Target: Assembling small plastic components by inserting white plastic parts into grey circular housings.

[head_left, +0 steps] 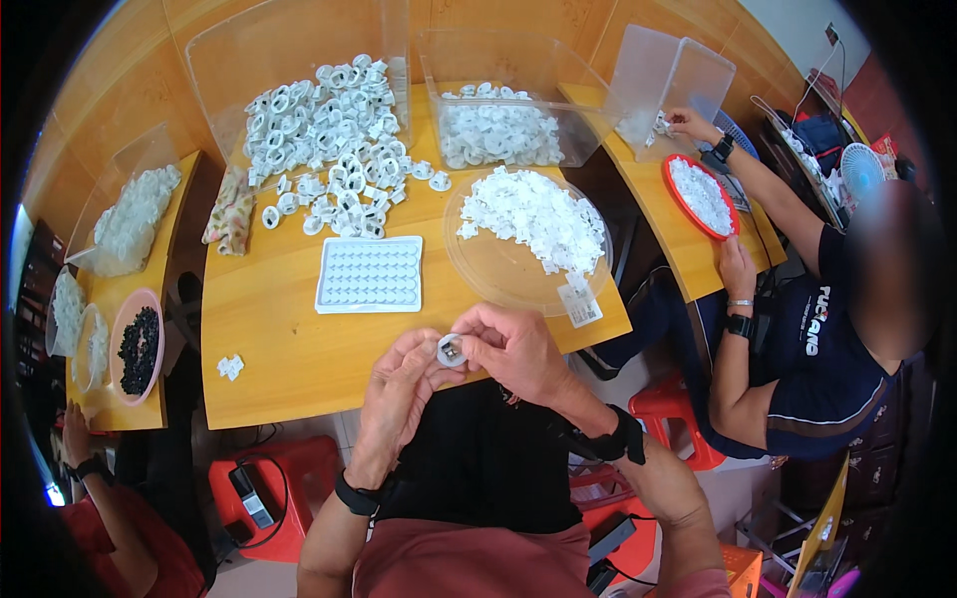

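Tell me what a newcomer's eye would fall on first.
Probably the big heap of white parts, spread from the clear bin onto the far side of the table. Next, the white disc held by the left hand and right hand near the front edge, then the red tray at right.

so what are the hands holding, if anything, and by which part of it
A small round white piece, held by its rim: the left hand pinches its left side, the right hand its right.
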Motion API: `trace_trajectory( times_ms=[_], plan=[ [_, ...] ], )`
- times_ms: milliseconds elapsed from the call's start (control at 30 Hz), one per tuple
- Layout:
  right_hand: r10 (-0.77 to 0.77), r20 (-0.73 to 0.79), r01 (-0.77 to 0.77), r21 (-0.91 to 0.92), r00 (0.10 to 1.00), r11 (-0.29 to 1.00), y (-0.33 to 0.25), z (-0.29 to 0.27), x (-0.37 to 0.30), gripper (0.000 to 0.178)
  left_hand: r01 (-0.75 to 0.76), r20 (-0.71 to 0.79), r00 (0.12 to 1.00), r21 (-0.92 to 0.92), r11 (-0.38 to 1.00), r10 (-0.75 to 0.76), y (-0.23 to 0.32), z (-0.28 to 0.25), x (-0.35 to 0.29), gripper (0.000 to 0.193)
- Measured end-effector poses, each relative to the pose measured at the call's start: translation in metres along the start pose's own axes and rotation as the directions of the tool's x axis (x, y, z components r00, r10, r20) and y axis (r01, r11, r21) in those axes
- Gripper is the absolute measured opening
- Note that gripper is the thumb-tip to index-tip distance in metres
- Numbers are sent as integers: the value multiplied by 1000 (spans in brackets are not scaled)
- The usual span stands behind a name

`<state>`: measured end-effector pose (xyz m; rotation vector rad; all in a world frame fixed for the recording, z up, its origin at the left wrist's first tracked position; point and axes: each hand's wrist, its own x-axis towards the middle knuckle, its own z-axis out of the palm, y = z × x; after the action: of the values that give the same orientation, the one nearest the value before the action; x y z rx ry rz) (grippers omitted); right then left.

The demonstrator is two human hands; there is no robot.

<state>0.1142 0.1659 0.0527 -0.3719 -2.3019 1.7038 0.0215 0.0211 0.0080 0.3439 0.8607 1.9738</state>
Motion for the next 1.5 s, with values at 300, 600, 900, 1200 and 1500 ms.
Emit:
trace_trajectory(
  times_ms=[300, 600, 900, 1200, 1500],
  plan=[
    [298, -60, -223, 527, 953, 820, 15, 10, -8, 14, -108, 13, 994, 180, 978, 108, -3, 10, 1, 20],
    [-13, -114, 18, 37, 993, 999, -3, -4, -11, 14, -31, -16, 999, -5, 999, 31, 0, 2, 1, 24],
    [-327, 60, 322, -411, 943, 853, -7, -3, -4, 30, -50, -58, 997, 1, 999, 50, -5, 4, 0, 27],
    [-343, 27, 304, -527, 939, 793, -2, 4, -4, 30, -19, -95, 995, 20, 1000, 20, -7, 2, 0, 25],
    [-369, -19, 281, -613, 929, 738, -2, 12, -7, 29, -16, -80, 997, -8, 1000, 16, -5, 7, 1, 25]
  ],
)
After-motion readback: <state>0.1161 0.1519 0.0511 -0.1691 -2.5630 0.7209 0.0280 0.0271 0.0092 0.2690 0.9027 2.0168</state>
